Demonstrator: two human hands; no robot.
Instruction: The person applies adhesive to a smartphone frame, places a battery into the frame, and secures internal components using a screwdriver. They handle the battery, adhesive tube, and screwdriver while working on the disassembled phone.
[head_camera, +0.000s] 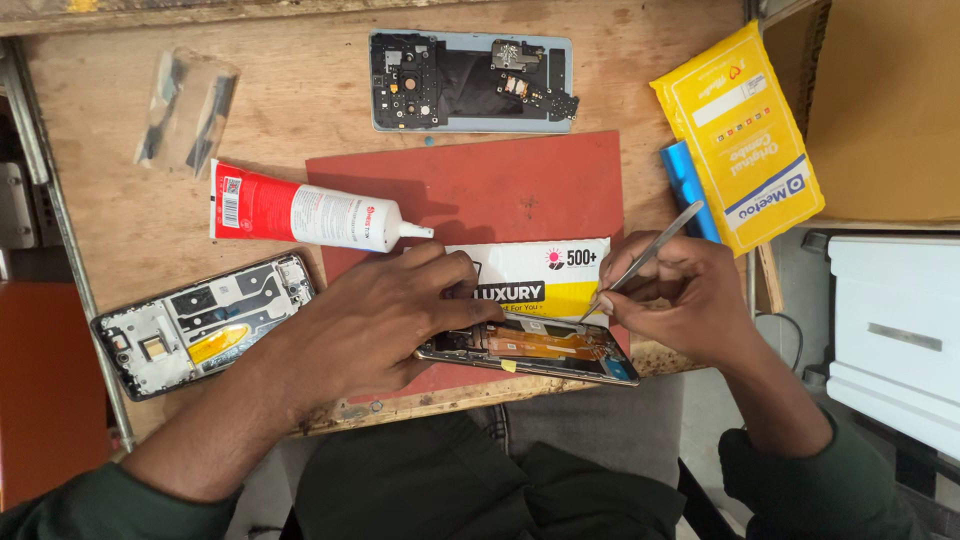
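An opened phone (545, 352) with an orange flex cable showing lies at the near edge of a red mat (520, 185). My left hand (385, 315) presses down on the phone's left end. My right hand (675, 295) grips metal tweezers (650, 255), whose tips touch the phone's upper edge near its middle. A white and yellow printed card (535, 275) lies flat on the mat just behind the phone.
A red and white glue tube (300, 212) lies left of the mat. A bare phone frame (200, 322) sits at near left, another opened phone (470, 80) at the back. At right lie a yellow package (740, 135), a blue tool (688, 190) and a white box (895, 335). A clear bag (185, 110) rests at the back left.
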